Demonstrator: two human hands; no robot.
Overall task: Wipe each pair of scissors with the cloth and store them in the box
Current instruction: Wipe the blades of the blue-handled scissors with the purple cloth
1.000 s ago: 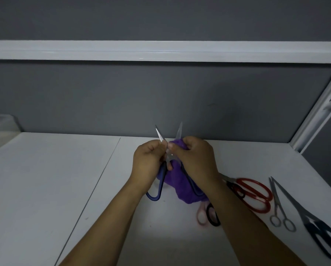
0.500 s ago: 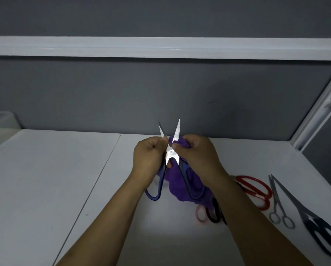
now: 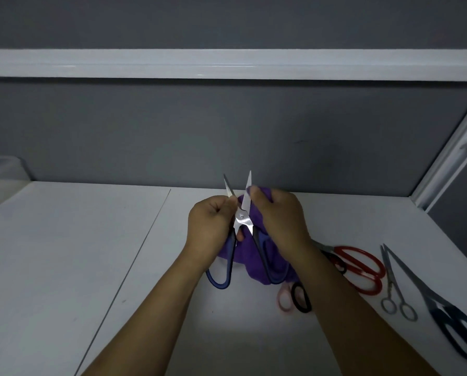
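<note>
Blue-handled scissors (image 3: 242,221) stand upright above the table centre, blades spread apart and pointing up. My left hand (image 3: 209,225) grips them by the left blade and handle shank. My right hand (image 3: 278,215) holds a purple cloth (image 3: 256,256) bunched behind the scissors and presses it against the right blade. The cloth hangs down behind the blue handle loops. At the far left edge, a translucent box (image 3: 2,172) sits on the table.
On the white table (image 3: 91,253) to the right lie red-handled scissors (image 3: 362,270), small all-metal scissors (image 3: 395,289), large dark-blue-handled scissors (image 3: 449,321), and pink and black handle loops (image 3: 294,297) under my right forearm. A grey partition wall with a white shelf stands behind.
The scissors' pivot and both blades have come into view as the cloth and my right hand shifted right along the right blade. The scissors stay upright in my left hand.
</note>
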